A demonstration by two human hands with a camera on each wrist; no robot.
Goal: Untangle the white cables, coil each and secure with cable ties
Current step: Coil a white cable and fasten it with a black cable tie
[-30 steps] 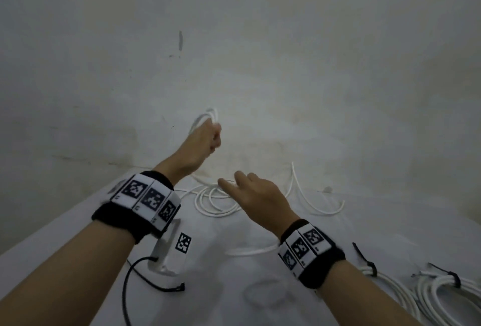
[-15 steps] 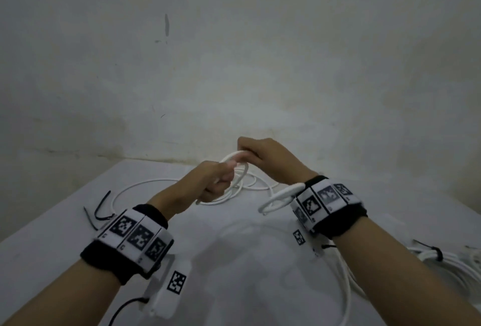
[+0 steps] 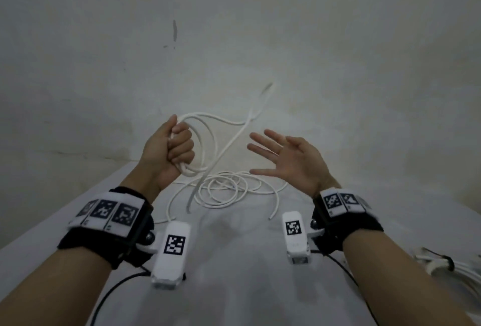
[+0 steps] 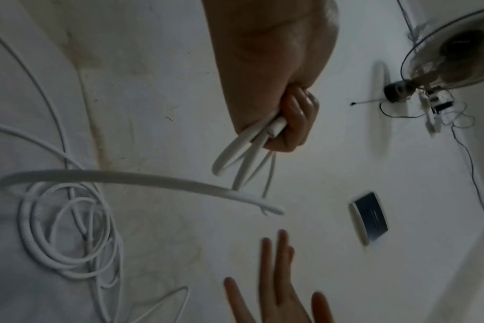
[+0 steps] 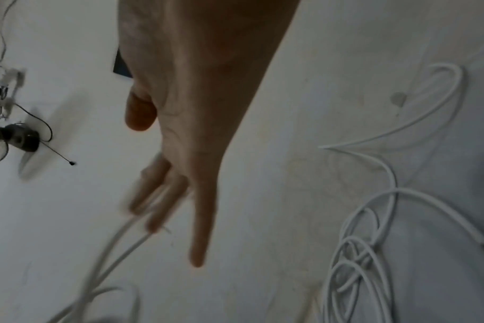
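- The left hand (image 3: 170,150) is a fist raised above the counter (image 3: 247,286); its fingers (image 4: 296,118) curl round several loops of the white cable (image 3: 208,143), which hang out below the fist.
- From that fist the cable's free length arcs up and to the right in front of the wall (image 3: 234,26), blurred at its far end; another strand drops to the counter.
- The right hand (image 3: 291,161) is spread wide, palm toward the cable, fingers (image 5: 199,218) straight and holding nothing; it is near the raised strand but apart from it.
- A loose heap of cable (image 3: 226,190) lies in rings on the counter between the two hands; one cut end (image 3: 270,217) points toward the right wrist.
- Tied coils (image 3: 447,268) lie at the counter's right edge.
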